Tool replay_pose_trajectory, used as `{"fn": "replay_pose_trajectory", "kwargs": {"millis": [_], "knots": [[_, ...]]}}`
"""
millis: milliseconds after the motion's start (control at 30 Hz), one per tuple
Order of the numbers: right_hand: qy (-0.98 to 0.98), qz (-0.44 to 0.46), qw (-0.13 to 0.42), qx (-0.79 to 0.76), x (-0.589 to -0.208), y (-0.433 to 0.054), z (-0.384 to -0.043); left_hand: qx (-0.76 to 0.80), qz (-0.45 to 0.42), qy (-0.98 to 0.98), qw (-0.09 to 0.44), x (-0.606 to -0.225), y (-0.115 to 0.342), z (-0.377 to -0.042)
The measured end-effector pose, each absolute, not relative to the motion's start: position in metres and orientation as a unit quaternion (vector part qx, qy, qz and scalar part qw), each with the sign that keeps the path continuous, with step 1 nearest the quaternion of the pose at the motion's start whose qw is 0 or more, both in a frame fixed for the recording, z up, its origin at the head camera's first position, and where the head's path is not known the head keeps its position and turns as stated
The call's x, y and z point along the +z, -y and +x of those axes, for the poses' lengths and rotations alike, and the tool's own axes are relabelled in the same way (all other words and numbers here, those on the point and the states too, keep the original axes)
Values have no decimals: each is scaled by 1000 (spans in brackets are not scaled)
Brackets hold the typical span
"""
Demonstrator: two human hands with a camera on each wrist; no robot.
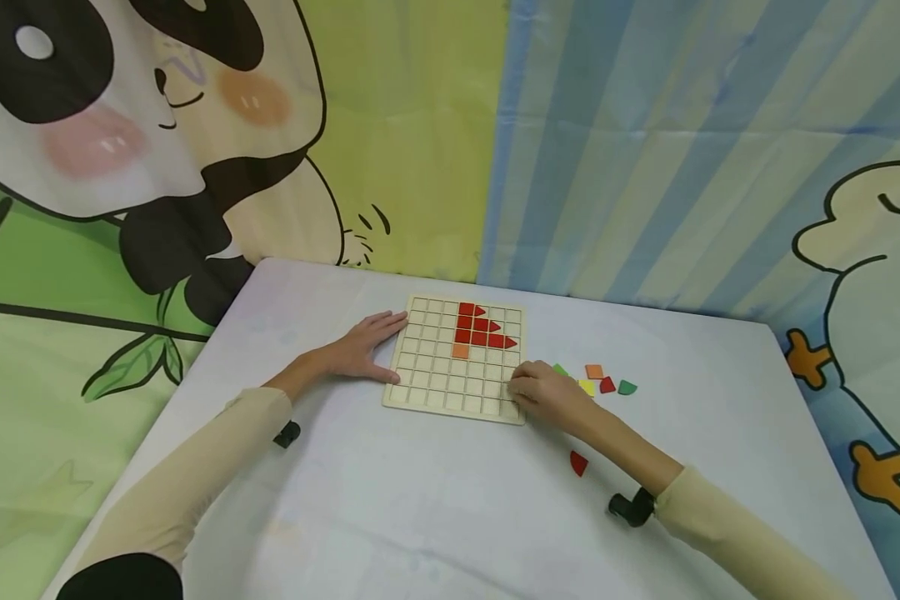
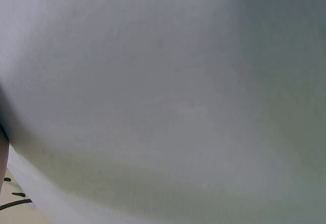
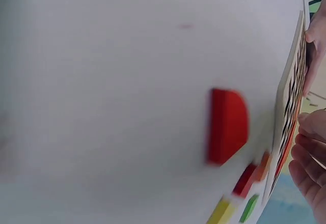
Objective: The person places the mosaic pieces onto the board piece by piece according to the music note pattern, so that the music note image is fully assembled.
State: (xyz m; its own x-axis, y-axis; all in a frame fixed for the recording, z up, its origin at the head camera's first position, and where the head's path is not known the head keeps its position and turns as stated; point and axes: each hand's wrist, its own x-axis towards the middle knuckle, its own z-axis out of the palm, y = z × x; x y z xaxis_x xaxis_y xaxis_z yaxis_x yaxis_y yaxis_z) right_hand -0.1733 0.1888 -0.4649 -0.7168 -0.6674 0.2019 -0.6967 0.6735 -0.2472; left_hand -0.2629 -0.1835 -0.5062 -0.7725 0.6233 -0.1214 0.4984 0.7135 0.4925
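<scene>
A pale wooden grid board (image 1: 435,392) lies on the white-covered table. Red pieces (image 1: 481,338), some with pointed ends, form stepped rows in its upper part, and an orange square (image 1: 461,351) sits just below them. My left hand (image 1: 363,346) rests along the board's left edge, thumb and fingers spread. Over the right edge, my right hand (image 1: 543,392) has its fingers bent down toward the lower cells. In the right wrist view the fingers (image 3: 305,160) come close to the board; whether they pinch a piece is hidden.
Right of the board lie a loose orange square (image 1: 594,371), a red piece (image 1: 607,385), a green piece (image 1: 627,387) and a yellow piece (image 1: 587,387). Another green piece (image 1: 560,369) is partly behind my right hand. A rounded red piece (image 1: 578,463) lies nearer me.
</scene>
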Motion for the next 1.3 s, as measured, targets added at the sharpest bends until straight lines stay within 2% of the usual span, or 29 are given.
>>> {"fn": "replay_pose_trajectory", "kwargs": {"millis": [233, 433, 700, 1000, 1300], "knots": [[923, 352, 55, 141, -470, -224, -158, 223, 307, -914, 145, -508, 185, -264], [930, 321, 21, 175, -466, -238, -156, 224, 302, -915, 147, -513, 186, -267], [939, 249, -3, 238, -462, -249, -163, 223, 306, -914, 146, -512, 185, -266], [959, 178, -23, 220, -466, -249, -176, 225, 306, -913, 147, -508, 185, -264], [971, 153, -38, 182, -473, -245, -191, 221, 303, -915, 147, -507, 185, -263]]}}
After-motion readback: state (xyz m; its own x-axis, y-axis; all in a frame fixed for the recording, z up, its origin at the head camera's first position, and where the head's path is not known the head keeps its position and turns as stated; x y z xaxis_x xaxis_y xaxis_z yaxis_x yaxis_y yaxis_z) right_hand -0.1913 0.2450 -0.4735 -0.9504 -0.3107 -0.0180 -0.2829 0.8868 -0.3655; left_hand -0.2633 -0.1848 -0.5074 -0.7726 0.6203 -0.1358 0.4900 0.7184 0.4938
